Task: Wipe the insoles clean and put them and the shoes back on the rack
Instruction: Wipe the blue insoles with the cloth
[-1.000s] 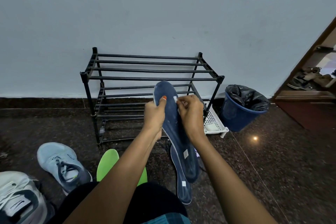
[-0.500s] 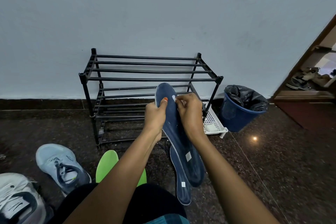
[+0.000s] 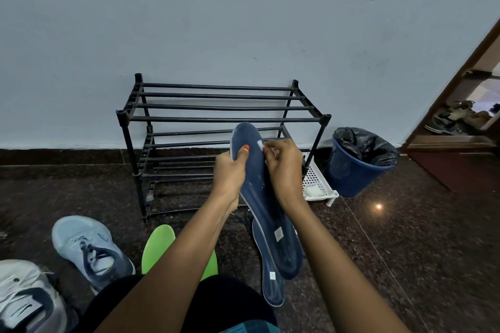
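Newbie: Hands first, what's each one doing?

Regular: The left hand [image 3: 230, 170] grips the dark blue insole [image 3: 255, 184] by its left edge, up near the toe end, with the thumb lying across the face. The right hand [image 3: 284, 167] has its fingers curled and pinches a small white piece [image 3: 260, 144] against the same toe end. Cloth or tissue, can't tell, it's too small.

Newbie: And how is the insole sitting?

Regular: It's up in the air in front of the rack [image 3: 216, 118], toe end high and heel end angled down toward the person. A second blue insole [image 3: 272, 289] sits under the heel end, partly covered. It seems to lie on the floor [image 3: 405, 251], though I wouldn't swear to it.

Newbie: The rest of the shoe stuff?

Regular: It's all down on the floor to the left. A green insole [image 3: 157, 243] is just beside the knee, a light blue sneaker [image 3: 86, 246] sits left of that, and a white and grey shoe [image 3: 24, 297] is in the bottom corner. The rack is black and stands against the wall.

Newbie: Anything on the right?

Regular: A white perforated tray [image 3: 316, 184] is just beside the rack's right legs. Next to it there's a blue bin [image 3: 351, 173] with a black liner.
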A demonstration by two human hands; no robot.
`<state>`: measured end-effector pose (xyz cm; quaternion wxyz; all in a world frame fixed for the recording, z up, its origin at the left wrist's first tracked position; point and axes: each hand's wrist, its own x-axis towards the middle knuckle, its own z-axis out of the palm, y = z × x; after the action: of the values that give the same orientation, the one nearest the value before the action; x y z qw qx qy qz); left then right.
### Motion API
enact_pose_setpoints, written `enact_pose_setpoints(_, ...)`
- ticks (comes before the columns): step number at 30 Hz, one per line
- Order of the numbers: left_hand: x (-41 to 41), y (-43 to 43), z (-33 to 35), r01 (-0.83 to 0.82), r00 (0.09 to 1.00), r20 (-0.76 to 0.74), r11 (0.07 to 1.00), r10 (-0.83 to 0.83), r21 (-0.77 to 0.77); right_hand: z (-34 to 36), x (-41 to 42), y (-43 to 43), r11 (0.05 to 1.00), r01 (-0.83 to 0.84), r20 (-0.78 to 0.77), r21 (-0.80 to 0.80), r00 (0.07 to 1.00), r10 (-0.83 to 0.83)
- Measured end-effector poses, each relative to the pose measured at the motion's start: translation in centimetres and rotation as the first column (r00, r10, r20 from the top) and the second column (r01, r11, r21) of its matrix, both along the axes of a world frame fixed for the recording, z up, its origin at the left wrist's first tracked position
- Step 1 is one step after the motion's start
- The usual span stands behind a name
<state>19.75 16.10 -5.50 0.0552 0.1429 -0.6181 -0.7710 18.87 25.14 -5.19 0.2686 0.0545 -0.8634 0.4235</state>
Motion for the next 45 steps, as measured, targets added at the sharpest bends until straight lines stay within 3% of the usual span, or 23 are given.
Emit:
enact_pose_setpoints(9,-0.6,-0.7,-0.4,-0.051,0.998,0.023,0.999,0.051,0.002,-1.3,2.8,-1.1,0.985,-0.156,-0.018,0.079,0.987,0.158)
enact_pose_setpoints(12,-0.5,-0.5,-0.5,-0.049,0.998,0.028,0.999,0.049,0.003,-1.2,2.9,-0.9,0.985,-0.151,-0.019,0.083,0.988,0.153)
enact_pose_setpoints(18,-0.4,-0.8,0.0,-0.003,0.999,0.033,0.999,0.001,0.051,-0.6,1.4,0.6,0.997,-0.032,0.067,-0.068,0.997,0.037)
enact_pose_setpoints(23,-0.5,-1.4,0.2,0.033,0.997,0.067,0.973,-0.049,0.230,-0.2,0.6,1.0,0.967,-0.019,0.232,-0.254,0.969,0.080)
enact_pose_setpoints(28,0.3,-1.3,1.2,0.268,0.957,-0.004,0.878,-0.290,0.397,1.4,0.3,0.9,0.933,0.052,0.193,-0.357,0.981,0.019)
enact_pose_setpoints(31,0.7,-1.2,1.4,0.327,0.939,-0.066,0.815,-0.338,0.478,2.0,0.3,0.7,0.921,0.047,0.161,-0.388,0.987,0.018)
enact_pose_setpoints(36,0.6,-1.7,1.5,0.323,0.938,-0.090,0.746,-0.335,0.582,0.9,1.2,-0.3,0.970,-0.020,0.031,-0.242,0.999,0.029)
enact_pose_setpoints(39,0.6,-1.8,1.5,0.306,0.941,-0.063,0.754,-0.333,0.581,0.3,1.6,-0.5,0.991,-0.068,0.043,-0.116,0.996,0.073)
enact_pose_setpoints(45,0.3,-1.9,1.4,0.281,0.946,-0.053,0.732,-0.318,0.621,-0.5,3.5,-1.3,0.975,-0.222,0.029,-0.021,0.975,0.222)
